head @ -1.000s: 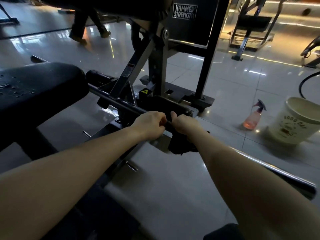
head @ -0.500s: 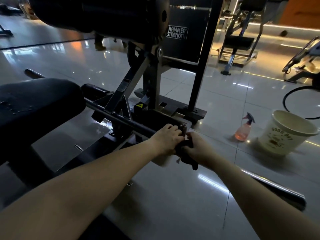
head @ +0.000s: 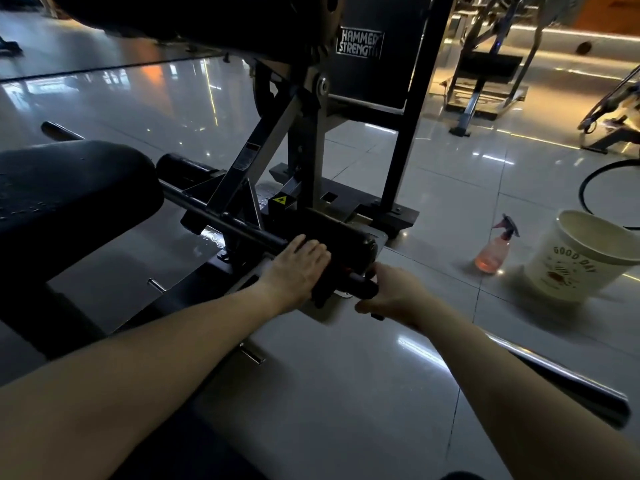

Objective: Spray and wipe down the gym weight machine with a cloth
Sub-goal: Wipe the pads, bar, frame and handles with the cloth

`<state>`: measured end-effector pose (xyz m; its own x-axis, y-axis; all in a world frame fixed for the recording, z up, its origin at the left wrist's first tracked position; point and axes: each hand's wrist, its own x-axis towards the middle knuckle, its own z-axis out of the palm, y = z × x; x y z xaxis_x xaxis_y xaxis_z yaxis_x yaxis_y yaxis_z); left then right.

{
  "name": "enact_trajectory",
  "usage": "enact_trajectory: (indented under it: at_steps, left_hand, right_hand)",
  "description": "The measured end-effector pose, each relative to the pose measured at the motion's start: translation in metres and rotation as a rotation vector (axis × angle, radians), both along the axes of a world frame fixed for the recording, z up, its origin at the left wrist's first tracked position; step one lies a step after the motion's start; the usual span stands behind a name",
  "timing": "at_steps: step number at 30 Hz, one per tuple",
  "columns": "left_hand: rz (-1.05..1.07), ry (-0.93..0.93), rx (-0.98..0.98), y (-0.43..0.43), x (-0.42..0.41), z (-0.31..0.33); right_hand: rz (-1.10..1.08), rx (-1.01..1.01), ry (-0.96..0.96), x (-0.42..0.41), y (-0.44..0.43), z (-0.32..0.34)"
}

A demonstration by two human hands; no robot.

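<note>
A black Hammer Strength weight machine (head: 311, 140) fills the upper middle, with a horizontal bar and a black roller pad (head: 343, 240) low in the centre. My left hand (head: 298, 268) lies on the near side of the roller pad with fingers fairly straight, pressing a dark cloth (head: 323, 289) against it. My right hand (head: 391, 294) grips the dark end of the bar or cloth just below the pad's right end; what it holds is hard to make out. A pink spray bottle (head: 493, 252) stands on the floor to the right, out of both hands.
A cream bucket (head: 581, 261) marked "GOOD DAY" stands next to the spray bottle. A black padded seat (head: 69, 188) with water drops is at the left. A chrome bar (head: 554, 375) runs along the floor at lower right. Other gym machines (head: 485, 74) stand at the back.
Both hands have slid rightward along the bar onto the roller pad. My left hand has flattened out over the cloth; my right hand has dropped to the pad's end.
</note>
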<state>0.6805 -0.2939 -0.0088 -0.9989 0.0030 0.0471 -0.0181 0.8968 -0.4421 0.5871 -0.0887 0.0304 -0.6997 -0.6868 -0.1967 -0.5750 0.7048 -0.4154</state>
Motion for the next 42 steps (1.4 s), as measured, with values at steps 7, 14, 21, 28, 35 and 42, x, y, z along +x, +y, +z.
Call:
enact_trajectory:
  at_steps: [7, 14, 21, 28, 35, 42]
  left_hand:
    - [-0.332, 0.125, 0.408, 0.054, -0.051, -0.017]
    - [-0.425, 0.175, 0.366, 0.019, -0.053, -0.021]
    - [-0.149, 0.292, 0.33, -0.074, -0.021, -0.022]
    - [0.203, 0.279, -0.025, -0.12, 0.014, -0.036]
    - [0.497, 0.285, 0.598, -0.099, 0.02, -0.037]
    - [0.842, 0.678, 1.225, -0.067, -0.021, -0.022]
  right_hand:
    - [-0.151, -0.306, -0.009, -0.006, -0.001, -0.012]
    - [-0.157, -0.035, 0.293, -0.017, -0.009, -0.037]
    - [-0.245, 0.026, 0.268, -0.017, -0.014, -0.032]
    - [-0.25, 0.048, 0.266, -0.018, -0.014, -0.032]
    - [-0.241, 0.06, 0.215, -0.02, -0.014, -0.033]
    - [-0.233, 0.05, 0.192, -0.021, -0.015, -0.034]
